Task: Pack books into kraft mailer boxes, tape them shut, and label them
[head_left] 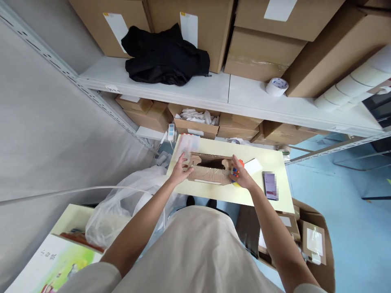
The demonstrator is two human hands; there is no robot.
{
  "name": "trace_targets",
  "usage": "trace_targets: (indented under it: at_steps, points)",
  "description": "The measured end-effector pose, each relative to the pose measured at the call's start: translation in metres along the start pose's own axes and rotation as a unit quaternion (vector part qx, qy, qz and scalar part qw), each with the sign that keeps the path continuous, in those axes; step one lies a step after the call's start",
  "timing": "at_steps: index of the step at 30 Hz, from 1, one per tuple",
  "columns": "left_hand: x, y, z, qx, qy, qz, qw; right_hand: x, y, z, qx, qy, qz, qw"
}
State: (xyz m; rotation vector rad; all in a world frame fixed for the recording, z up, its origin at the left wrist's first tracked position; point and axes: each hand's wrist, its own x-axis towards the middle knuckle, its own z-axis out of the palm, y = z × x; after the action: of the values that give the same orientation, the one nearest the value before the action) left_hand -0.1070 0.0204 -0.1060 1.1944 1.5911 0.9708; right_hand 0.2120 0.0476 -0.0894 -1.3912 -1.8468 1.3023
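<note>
A small cardboard box [210,176] with its top open sits between my hands over the pale yellow table. Its inside is dark, and a white label strip runs along the near side. My left hand [181,171] grips the left end, thumb on the near edge and fingers spread behind. At the right end my right hand [240,173] holds the box by its side. Partly hidden behind my right hand is an orange, blue and yellow object [241,163] whose kind I cannot make out. A white card or paper [253,166] lies to its right.
On the table [282,179] lies a phone [270,186], with plastic film [188,144] at the back left. Shelves beyond hold cartons, a black garment [166,57] and a tape roll [276,86]. A large carton [328,252] of boxes stands lower right; plastic bags [122,199] lie left.
</note>
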Motion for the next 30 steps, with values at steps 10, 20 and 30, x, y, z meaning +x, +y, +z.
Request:
trace_targets:
  at_steps: [10, 20, 30]
  points:
    - [-0.005, 0.002, 0.003, 0.182, -0.086, 0.183, 0.962, -0.034, 0.002, 0.043, -0.155, 0.136, -0.030, 0.978]
    - [-0.003, 0.047, 0.019, 0.378, -0.178, 0.278, 0.865, -0.025, -0.001, 0.041, -0.172, 0.160, -0.027, 0.972]
    - [0.014, 0.039, 0.032, 0.369, -0.192, 0.287, 0.863, -0.038, 0.049, 0.029, -0.091, 0.324, 0.178, 0.925]
